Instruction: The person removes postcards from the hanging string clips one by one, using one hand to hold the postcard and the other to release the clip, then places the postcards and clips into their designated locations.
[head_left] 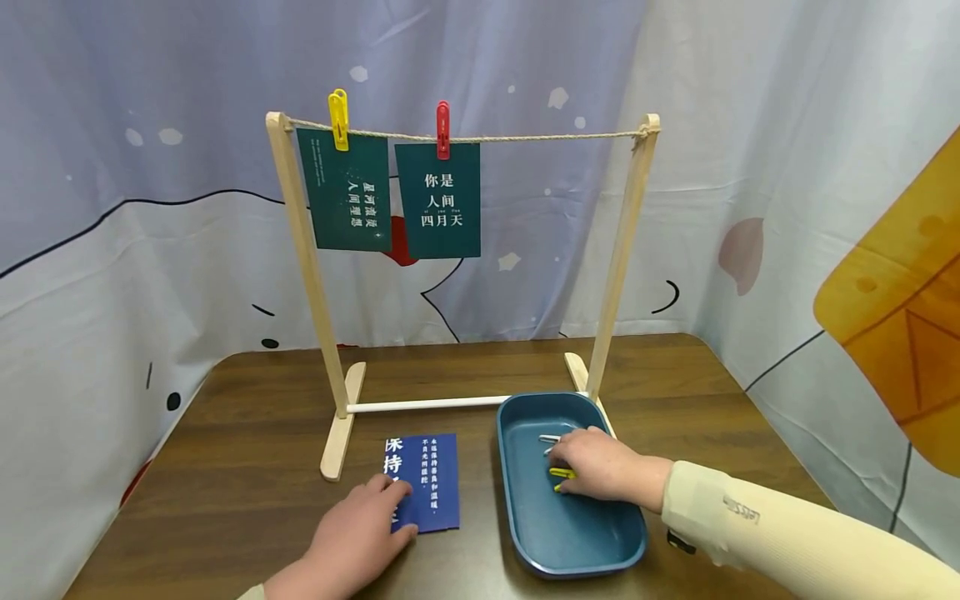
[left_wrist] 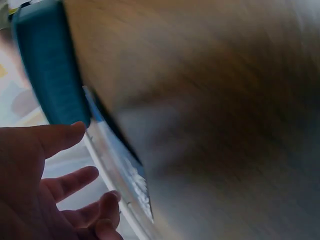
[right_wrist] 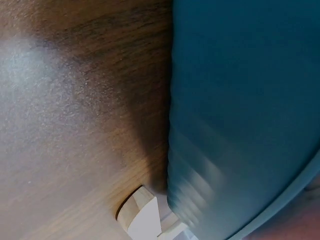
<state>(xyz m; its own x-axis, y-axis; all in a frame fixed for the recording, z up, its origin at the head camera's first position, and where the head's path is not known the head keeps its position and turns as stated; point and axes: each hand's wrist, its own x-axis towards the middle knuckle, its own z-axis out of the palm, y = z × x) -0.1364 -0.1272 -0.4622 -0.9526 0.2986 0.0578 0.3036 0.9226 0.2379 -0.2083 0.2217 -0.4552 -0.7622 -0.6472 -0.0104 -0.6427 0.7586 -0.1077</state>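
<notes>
Left grip (head_left: 356, 525) spread at a blue card (head_left: 441, 475); worktop (head_left: 480, 492) between its edge and the tray (head_left: 573, 533); right grip (head_left: 603, 467) inside, pinch unclear.

Frame (head_left: 626, 225) behind card (head_left: 431, 487) and tray (head_left: 558, 533) on the bench (head_left: 240, 467)
The card lies left of the tray, with clips (head_left: 562, 472) inside; 2 hanging cards (head_left: 438, 204) sit toward the cord's (head_left: 555, 137) left end.

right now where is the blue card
The blue card lies on the table in the head view, left of the tray, partly covered by the left hand.
</notes>
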